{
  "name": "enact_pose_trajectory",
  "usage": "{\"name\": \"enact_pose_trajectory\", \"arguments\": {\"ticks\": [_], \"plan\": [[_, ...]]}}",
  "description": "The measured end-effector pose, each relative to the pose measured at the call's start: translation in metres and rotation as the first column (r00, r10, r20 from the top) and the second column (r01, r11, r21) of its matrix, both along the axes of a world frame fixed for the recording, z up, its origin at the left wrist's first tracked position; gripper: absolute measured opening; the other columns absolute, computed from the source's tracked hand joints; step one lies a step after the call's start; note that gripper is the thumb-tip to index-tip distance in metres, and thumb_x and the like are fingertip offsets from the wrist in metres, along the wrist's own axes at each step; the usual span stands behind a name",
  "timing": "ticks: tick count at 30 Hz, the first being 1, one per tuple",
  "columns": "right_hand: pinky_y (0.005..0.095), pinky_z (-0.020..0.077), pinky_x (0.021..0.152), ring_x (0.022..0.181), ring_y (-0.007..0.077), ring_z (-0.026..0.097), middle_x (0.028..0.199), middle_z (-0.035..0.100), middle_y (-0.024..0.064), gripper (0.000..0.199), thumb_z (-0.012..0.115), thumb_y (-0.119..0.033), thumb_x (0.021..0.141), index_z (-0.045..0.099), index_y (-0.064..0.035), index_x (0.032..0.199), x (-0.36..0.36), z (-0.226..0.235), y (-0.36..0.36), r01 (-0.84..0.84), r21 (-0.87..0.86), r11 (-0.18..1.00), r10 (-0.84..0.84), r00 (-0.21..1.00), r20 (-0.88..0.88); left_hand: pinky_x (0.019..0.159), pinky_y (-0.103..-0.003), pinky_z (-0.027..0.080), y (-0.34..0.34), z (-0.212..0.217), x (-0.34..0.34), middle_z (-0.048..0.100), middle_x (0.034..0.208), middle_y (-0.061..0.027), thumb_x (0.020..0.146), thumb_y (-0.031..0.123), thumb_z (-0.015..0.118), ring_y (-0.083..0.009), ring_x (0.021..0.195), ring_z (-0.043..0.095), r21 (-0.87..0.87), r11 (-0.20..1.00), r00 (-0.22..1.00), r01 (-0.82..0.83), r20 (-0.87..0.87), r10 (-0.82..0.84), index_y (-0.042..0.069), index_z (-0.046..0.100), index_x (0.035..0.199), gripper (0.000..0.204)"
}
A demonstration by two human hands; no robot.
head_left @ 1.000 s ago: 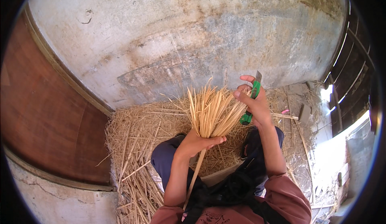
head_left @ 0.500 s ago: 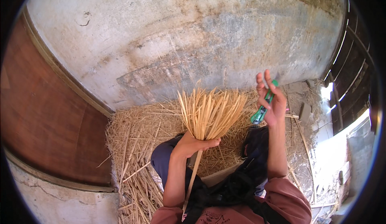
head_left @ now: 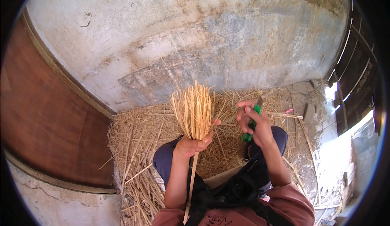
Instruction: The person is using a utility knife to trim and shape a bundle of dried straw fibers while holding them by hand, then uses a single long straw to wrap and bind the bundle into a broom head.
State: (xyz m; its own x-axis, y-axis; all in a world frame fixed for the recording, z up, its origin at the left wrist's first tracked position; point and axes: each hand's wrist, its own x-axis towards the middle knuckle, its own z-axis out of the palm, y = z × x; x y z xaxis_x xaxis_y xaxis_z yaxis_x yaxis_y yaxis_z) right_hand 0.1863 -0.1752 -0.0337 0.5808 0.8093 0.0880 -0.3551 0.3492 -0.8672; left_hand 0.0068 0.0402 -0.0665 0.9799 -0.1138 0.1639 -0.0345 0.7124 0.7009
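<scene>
Stained wall (head_left: pixel 195 31), then straw-strewn floor (head_left: pixel 298 100). Above the floor, before its wall-side edge: fanned bundle of pale strips (head_left: pixel 193 110), clasped at the base by the closed left grip (head_left: pixel 195 144), with one long strip (head_left: pixel 192 181) slanting down below. Nearer the right edge, apart from the bundle: green knife (head_left: pixel 252 123), with bared blade (head_left: pixel 260 101), in the loosely curled right grip (head_left: pixel 257 125).

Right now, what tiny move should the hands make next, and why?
I'd probably bring the right hand slowly toward the straw bundle, with the blade pointing away from the other fingers. The left hand is closed around the bundle's lower part, its tips look uneven, and the right hand sits apart, holding a green cutter with its blade out.
</scene>
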Motion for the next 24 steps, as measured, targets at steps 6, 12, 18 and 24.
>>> {"name": "enact_pose_trajectory", "arguments": {"ticks": [6,12,18,24], "plan": [[0.0195,0.0399,0.057,0.067,0.0028,0.051,0.115,0.058,0.0030,0.077,0.081,-0.008,0.090,0.043,-0.0046,0.157,-0.046,0.005,0.013,-0.027,-0.038,0.999,0.037,0.958,0.285,0.047,-0.017,0.031,0.001,-0.003,-0.001,0.055,0.086,0.0018,0.080,0.010,0.086,-0.0022,0.060,0.045,0.014,1.000,1.000,0.004,0.004,-0.004,-0.003,0.047,0.152,0.083],[0.0259,0.0535,0.070,0.081,0.0107,0.064,0.141,0.057,0.0147,0.106,0.097,-0.022,0.075,0.038,-0.0027,0.160,-0.052,0.037,0.030,0.143,-0.052,0.988,-0.079,0.773,0.629,0.049,-0.020,0.031,-0.022,0.018,-0.005,0.060,0.077,0.0008,0.080,0.003,0.086,-0.0050,0.056,0.048,0.014,0.999,0.972,-0.050,-0.229,0.052,-0.006,0.059,0.129,0.057],[0.0308,0.0584,0.082,0.098,0.0112,0.070,0.115,0.074,0.0110,0.067,0.093,-0.018,0.081,0.060,0.0032,0.135,-0.050,0.052,0.046,0.180,-0.105,0.978,-0.061,0.730,0.681,0.049,-0.024,0.038,-0.045,0.048,-0.004,0.070,0.081,-0.0020,0.078,0.001,0.091,-0.0064,0.060,0.056,0.656,0.733,0.853,-0.179,-0.268,0.448,0.003,0.066,0.120,0.049],[0.0306,0.0585,0.080,0.089,0.0107,0.070,0.099,0.077,0.0069,0.035,0.085,-0.010,0.088,0.070,0.0037,0.116,-0.051,0.048,0.051,0.094,-0.104,0.990,-0.024,0.845,0.534,0.052,-0.025,0.047,-0.047,0.073,-0.006,0.072,0.091,-0.0018,0.080,0.014,0.094,-0.0071,0.067,0.062,0.734,0.664,0.874,-0.142,-0.222,0.432,0.004,0.062,0.131,0.060]]}}
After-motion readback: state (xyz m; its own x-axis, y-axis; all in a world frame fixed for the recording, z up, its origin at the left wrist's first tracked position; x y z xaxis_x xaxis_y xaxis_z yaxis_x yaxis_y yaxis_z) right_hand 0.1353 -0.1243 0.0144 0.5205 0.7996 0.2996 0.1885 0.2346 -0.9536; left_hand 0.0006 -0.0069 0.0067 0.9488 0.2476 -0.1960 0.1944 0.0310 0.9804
